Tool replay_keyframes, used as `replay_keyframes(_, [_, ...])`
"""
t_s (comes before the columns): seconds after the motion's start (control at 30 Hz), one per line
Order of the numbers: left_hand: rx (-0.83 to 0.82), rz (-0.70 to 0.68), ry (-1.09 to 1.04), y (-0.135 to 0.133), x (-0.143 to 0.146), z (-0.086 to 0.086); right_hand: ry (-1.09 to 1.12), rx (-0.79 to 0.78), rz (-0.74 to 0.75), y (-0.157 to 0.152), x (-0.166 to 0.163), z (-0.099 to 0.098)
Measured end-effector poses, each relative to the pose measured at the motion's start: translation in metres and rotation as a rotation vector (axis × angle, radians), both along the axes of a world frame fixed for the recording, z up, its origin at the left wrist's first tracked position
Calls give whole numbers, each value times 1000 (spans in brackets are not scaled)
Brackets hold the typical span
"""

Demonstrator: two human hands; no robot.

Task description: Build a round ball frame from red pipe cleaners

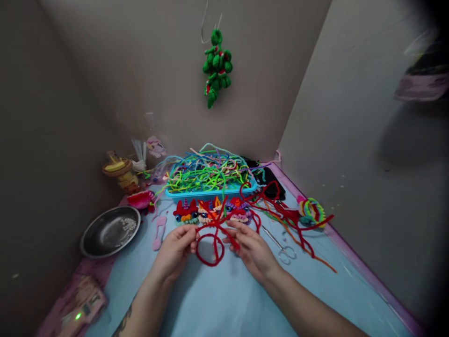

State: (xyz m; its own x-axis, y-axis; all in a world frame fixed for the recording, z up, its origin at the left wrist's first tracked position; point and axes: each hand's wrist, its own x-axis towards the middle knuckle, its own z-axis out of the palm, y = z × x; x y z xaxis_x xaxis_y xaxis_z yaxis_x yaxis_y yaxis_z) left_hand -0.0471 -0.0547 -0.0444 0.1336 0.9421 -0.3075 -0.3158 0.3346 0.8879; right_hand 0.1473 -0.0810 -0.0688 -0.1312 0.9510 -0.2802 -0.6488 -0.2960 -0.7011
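Observation:
Between my two hands a red pipe cleaner [210,265] is stretched above the table, bent into a loop with several loose ends crossing over it. My left hand [177,250] pinches it on the left, thumb against fingers. On the other side my right hand [250,248] grips it too, fingers bent around the red strands. Just beyond the hands sit three small colourful fuzzy figures: a red one [185,211], an orange and white one [206,214] and a purple one [238,213]. Red strands partly cover the middle figure.
A blue tray [210,193] heaped with coloured pipe cleaners stands at the back. Small scissors [282,248] and loose red pipe cleaners [280,210] lie to the right. Leftward are a metal bowl [101,234] with small white pieces and a pink safety-pin shape [159,232]. A green ornament [217,68] hangs above.

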Motion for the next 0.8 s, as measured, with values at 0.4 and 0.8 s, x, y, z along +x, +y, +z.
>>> replay_keyframes(0.4, [83, -112, 99, -3, 3, -10, -328, 103, -20, -2, -6, -7])
replay_keyframes(0.8, [64, -246, 164, -17, 29, -24, -494, 188, -66, -5, -14, -7])
